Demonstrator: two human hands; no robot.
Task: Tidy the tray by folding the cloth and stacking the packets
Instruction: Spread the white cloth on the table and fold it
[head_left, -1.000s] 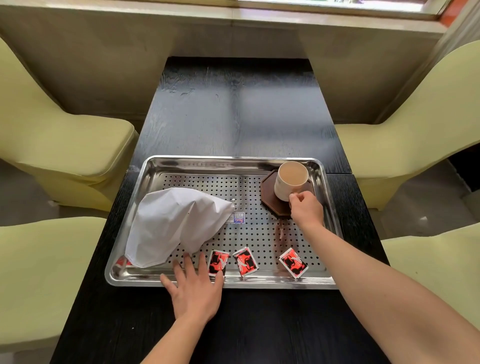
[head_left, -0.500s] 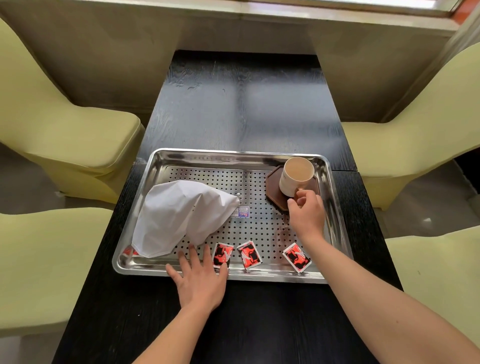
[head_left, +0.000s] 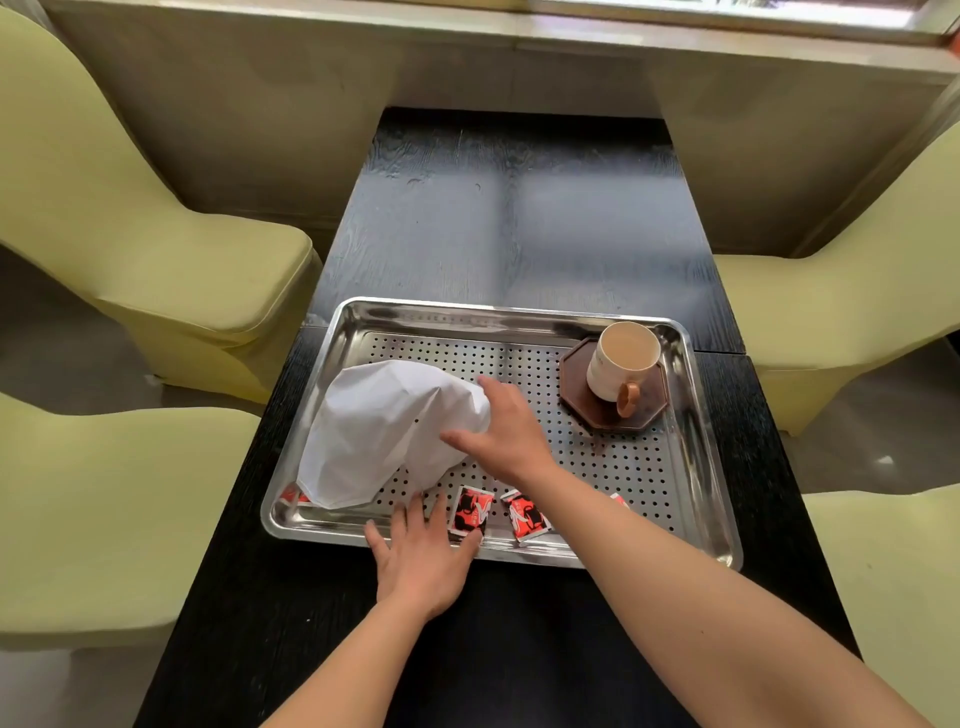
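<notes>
Steel tray (head_left: 698, 467) on black table (head_left: 519, 218). White cloth (head_left: 384, 431) lies bunched in tray's left half. Right hand (head_left: 506, 434) on cloth's right edge, fingers curled onto the fabric (firm pinch or not: cannot tell). Left hand (head_left: 423, 558) flat, fingers spread, holding nothing, on tray's near rim, thumb touching one packet (head_left: 470, 512); second packet (head_left: 525, 518) just beside. Cup (head_left: 621, 366) on coaster (head_left: 582, 402), far right corner.

Cloth (head_left: 384, 431) and forearm (head_left: 587, 499) hide two packets.
</notes>
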